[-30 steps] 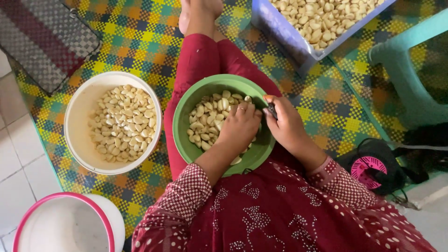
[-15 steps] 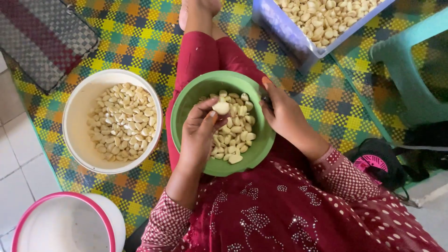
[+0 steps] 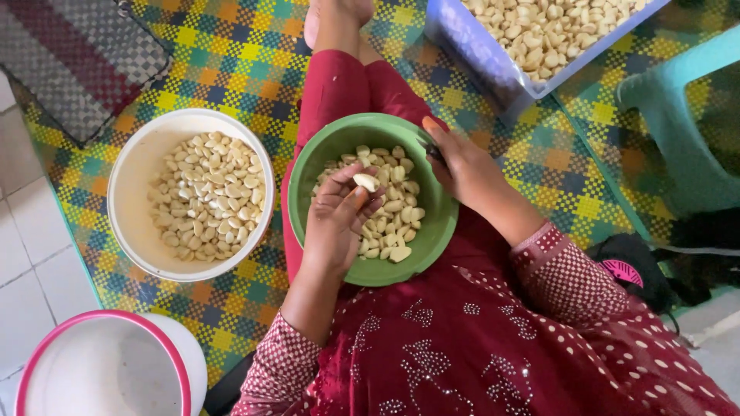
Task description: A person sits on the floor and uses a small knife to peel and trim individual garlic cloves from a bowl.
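Nearest the camera, at the lower left corner, stands a white bucket with a pink rim [image 3: 46, 347]; what it holds cannot be made out. The person sits on a woven checked mat [image 3: 231, 69] in a dark red patterned garment [image 3: 493, 347].

The green bowl [image 3: 439, 231] rests on the person's lap, on the red trouser leg. It holds a layer of pale peeled garlic cloves that covers most of its floor. The left hand [image 3: 335, 223] is over the bowl, palm turned up, with thumb and fingers closed together on a single garlic clove [image 3: 365, 182], which is raised just above the other cloves. The right hand [image 3: 466, 169] rests at the bowl's far right rim, fingers curled; a small dark object shows under the fingers, but it cannot be told what it is or how firmly it is gripped.

Left of the green bowl, on the mat and just beside the leg, stands a white round bowl [image 3: 127, 177]. It is roughly half full of peeled garlic cloves of the same pale colour.

Farther away, at the top right, a pale blue rectangular tub [image 3: 478, 54] sits on the mat, filled with more cloves. Right of it stands a teal plastic stool [image 3: 678, 131]. A dark woven mat [image 3: 62, 54] lies at the top left.
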